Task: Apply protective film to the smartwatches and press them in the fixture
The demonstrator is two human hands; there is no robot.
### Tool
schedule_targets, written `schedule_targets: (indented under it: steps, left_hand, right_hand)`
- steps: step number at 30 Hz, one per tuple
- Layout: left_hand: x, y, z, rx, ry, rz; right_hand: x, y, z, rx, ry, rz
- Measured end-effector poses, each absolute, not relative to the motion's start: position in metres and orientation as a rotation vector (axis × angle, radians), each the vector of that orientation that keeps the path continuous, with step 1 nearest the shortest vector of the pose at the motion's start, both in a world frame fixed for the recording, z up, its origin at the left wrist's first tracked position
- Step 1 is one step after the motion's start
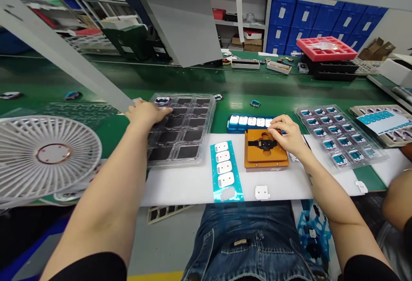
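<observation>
- In the head view, your left arm (124,173) reaches long and nearly straight, running forward from the lower left.
- Your left hand (144,112) is palm down at the far left corner of the clear tray (208,130), with the thumb stretched to the right above its dark compartments.
- The left grip has its thumb spread away from the hand, but the fingertips are hidden, so you cannot tell whether it is closed on anything.
- Your right arm (328,195) slants forward and inward from the lower right, the wrist slightly raised.
- Your right hand (288,135) is at the far right edge of the orange block (251,158), its fingers curled and pointing left.
- The right grip has thumb and fingers drawn near each other; whether they pinch anything, you cannot tell.
- The orange block sits on the white mat (189,186) on the counter (180,81), in front of you and a little to the right, with a black piece (267,144) lying on top.
- Just beyond the block is a blue strip of white pads (252,121); the blue sheet (236,173) lies to its left.
</observation>
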State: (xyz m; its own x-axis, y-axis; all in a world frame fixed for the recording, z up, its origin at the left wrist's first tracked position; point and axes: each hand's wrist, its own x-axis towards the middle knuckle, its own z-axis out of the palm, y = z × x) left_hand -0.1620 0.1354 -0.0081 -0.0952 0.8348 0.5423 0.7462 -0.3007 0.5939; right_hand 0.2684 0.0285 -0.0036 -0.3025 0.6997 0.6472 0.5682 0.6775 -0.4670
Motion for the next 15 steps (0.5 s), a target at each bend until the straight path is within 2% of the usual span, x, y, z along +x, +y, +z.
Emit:
schedule_targets:
  steps: [3,5,11,15]
  left_hand:
    - [-0.156,0.129,-0.008,1.880,2.092,1.309]
    - [-0.138,0.116,-0.002,1.896,2.124,1.373]
    - [-0.023,0.021,0.010,2.473,1.519,1.569]
    - [0.037,-0.039,0.001,2.655,1.177,1.634]
  right_hand:
    - [0.263,0.022,0.003,-0.930,-1.874,0.307]
    - [0.257,0.016,0.008,-0.914,-1.764,0.483]
    - [0.231,-0.003,0.009,-0.823,-1.441,1.266]
    - [0.215,-0.016,0.001,-0.655,-1.290,1.641]
